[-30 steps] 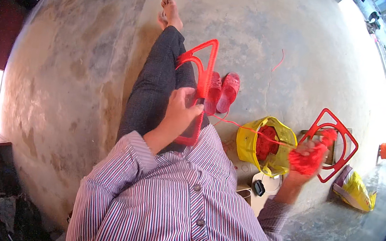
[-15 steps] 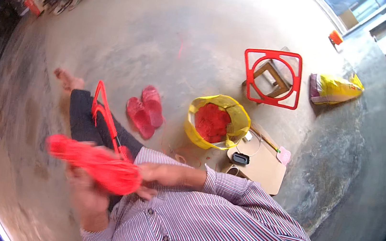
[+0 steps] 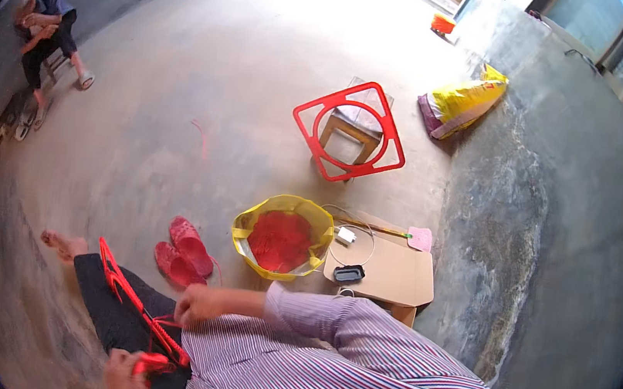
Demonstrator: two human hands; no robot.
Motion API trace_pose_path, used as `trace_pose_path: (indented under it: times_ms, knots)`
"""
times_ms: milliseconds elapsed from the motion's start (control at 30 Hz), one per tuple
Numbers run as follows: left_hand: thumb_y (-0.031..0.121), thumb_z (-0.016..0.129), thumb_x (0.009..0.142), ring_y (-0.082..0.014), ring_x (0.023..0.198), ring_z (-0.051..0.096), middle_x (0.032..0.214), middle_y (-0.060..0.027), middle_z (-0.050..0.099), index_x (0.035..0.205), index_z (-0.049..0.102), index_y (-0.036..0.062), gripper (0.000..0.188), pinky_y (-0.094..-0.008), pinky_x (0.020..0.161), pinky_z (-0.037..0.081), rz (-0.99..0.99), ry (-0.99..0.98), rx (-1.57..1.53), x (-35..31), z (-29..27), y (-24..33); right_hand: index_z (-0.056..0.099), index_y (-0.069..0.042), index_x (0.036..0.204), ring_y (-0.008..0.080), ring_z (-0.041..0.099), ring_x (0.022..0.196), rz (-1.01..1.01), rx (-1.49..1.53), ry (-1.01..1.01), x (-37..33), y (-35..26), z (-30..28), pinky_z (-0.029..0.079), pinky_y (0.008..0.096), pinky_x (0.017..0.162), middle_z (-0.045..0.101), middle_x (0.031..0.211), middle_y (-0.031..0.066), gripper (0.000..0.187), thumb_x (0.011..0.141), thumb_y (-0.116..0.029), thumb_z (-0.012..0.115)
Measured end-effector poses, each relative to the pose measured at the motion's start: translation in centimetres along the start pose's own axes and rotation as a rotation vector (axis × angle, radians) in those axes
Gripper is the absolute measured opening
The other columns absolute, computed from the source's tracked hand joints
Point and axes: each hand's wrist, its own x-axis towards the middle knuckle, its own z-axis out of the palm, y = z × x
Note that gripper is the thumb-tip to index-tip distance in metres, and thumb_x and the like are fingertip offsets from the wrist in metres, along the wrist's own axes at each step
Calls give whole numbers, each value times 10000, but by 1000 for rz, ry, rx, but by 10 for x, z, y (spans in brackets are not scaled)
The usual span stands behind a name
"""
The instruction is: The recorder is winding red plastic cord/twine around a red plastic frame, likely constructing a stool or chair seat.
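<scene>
My left hand point(image 3: 124, 377) is low by my lap, its fingers closed round a bundle of red strands point(image 3: 152, 364). Above it and to the right, my right hand point(image 3: 198, 305) is in a fist. A thin red strand point(image 3: 165, 322) runs from under that fist toward a red plastic frame point(image 3: 130, 293), which lies slanted across my dark trousered legs. What the right fingers grip is mostly hidden. Ahead stands a yellow bag point(image 3: 271, 273), its top gaping, with a heap of red strands point(image 3: 280, 241) inside.
Red slippers point(image 3: 184, 251) lie left of the bag. At its right, a cardboard box point(image 3: 391, 270) carries a black tray point(image 3: 348, 274), a charger and a pink fly swatter. Another red frame point(image 3: 392, 138) rests on a wooden stool. Beyond are a yellow sack point(image 3: 462, 104) and a seated person point(image 3: 47, 38).
The red bundle has dropped with my left hand toward my lap. My right hand has come away from the bundle and closed into a fist. The whole view has turned and shifted.
</scene>
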Motion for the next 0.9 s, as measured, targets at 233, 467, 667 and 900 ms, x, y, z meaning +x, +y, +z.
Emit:
trace_pose_path:
  times_ms: [233, 467, 667, 900]
  knots:
    - [123, 707, 692, -302, 865, 622, 921, -171, 630, 955, 598, 0, 310, -388, 792, 482, -190, 218, -327, 40, 21, 51, 627, 7, 1025, 336, 612, 954, -151, -329, -44, 33, -4, 33, 477, 412, 824, 647, 991, 198, 476, 666, -287, 732]
    - [37, 636, 728, -284, 889, 587, 921, -134, 589, 870, 585, 14, 153, -344, 781, 476, 69, 785, -538, 67, 28, 33, 666, -32, 962, 269, 534, 1072, -272, -296, 522, -10, 5, -19, 420, 355, 941, 569, 1128, 120, 396, 664, -264, 782]
    - [105, 576, 729, -231, 1189, 440, 1297, -135, 461, 1353, 380, -16, 665, -343, 1033, 330, -304, 438, -1535, 81, 60, 10, 656, 12, 1031, 154, 574, 1006, -215, 410, 195, -70, -3, -75, 435, 301, 920, 573, 1162, 71, 355, 699, -99, 719]
    - [39, 527, 750, -160, 1006, 542, 1088, -66, 564, 1271, 442, -35, 533, -265, 938, 398, -266, 263, -1831, 101, 74, 34, 588, 10, 1114, 218, 607, 968, -408, 579, 521, -71, -35, -64, 442, 347, 925, 623, 1040, 105, 348, 810, -158, 584]
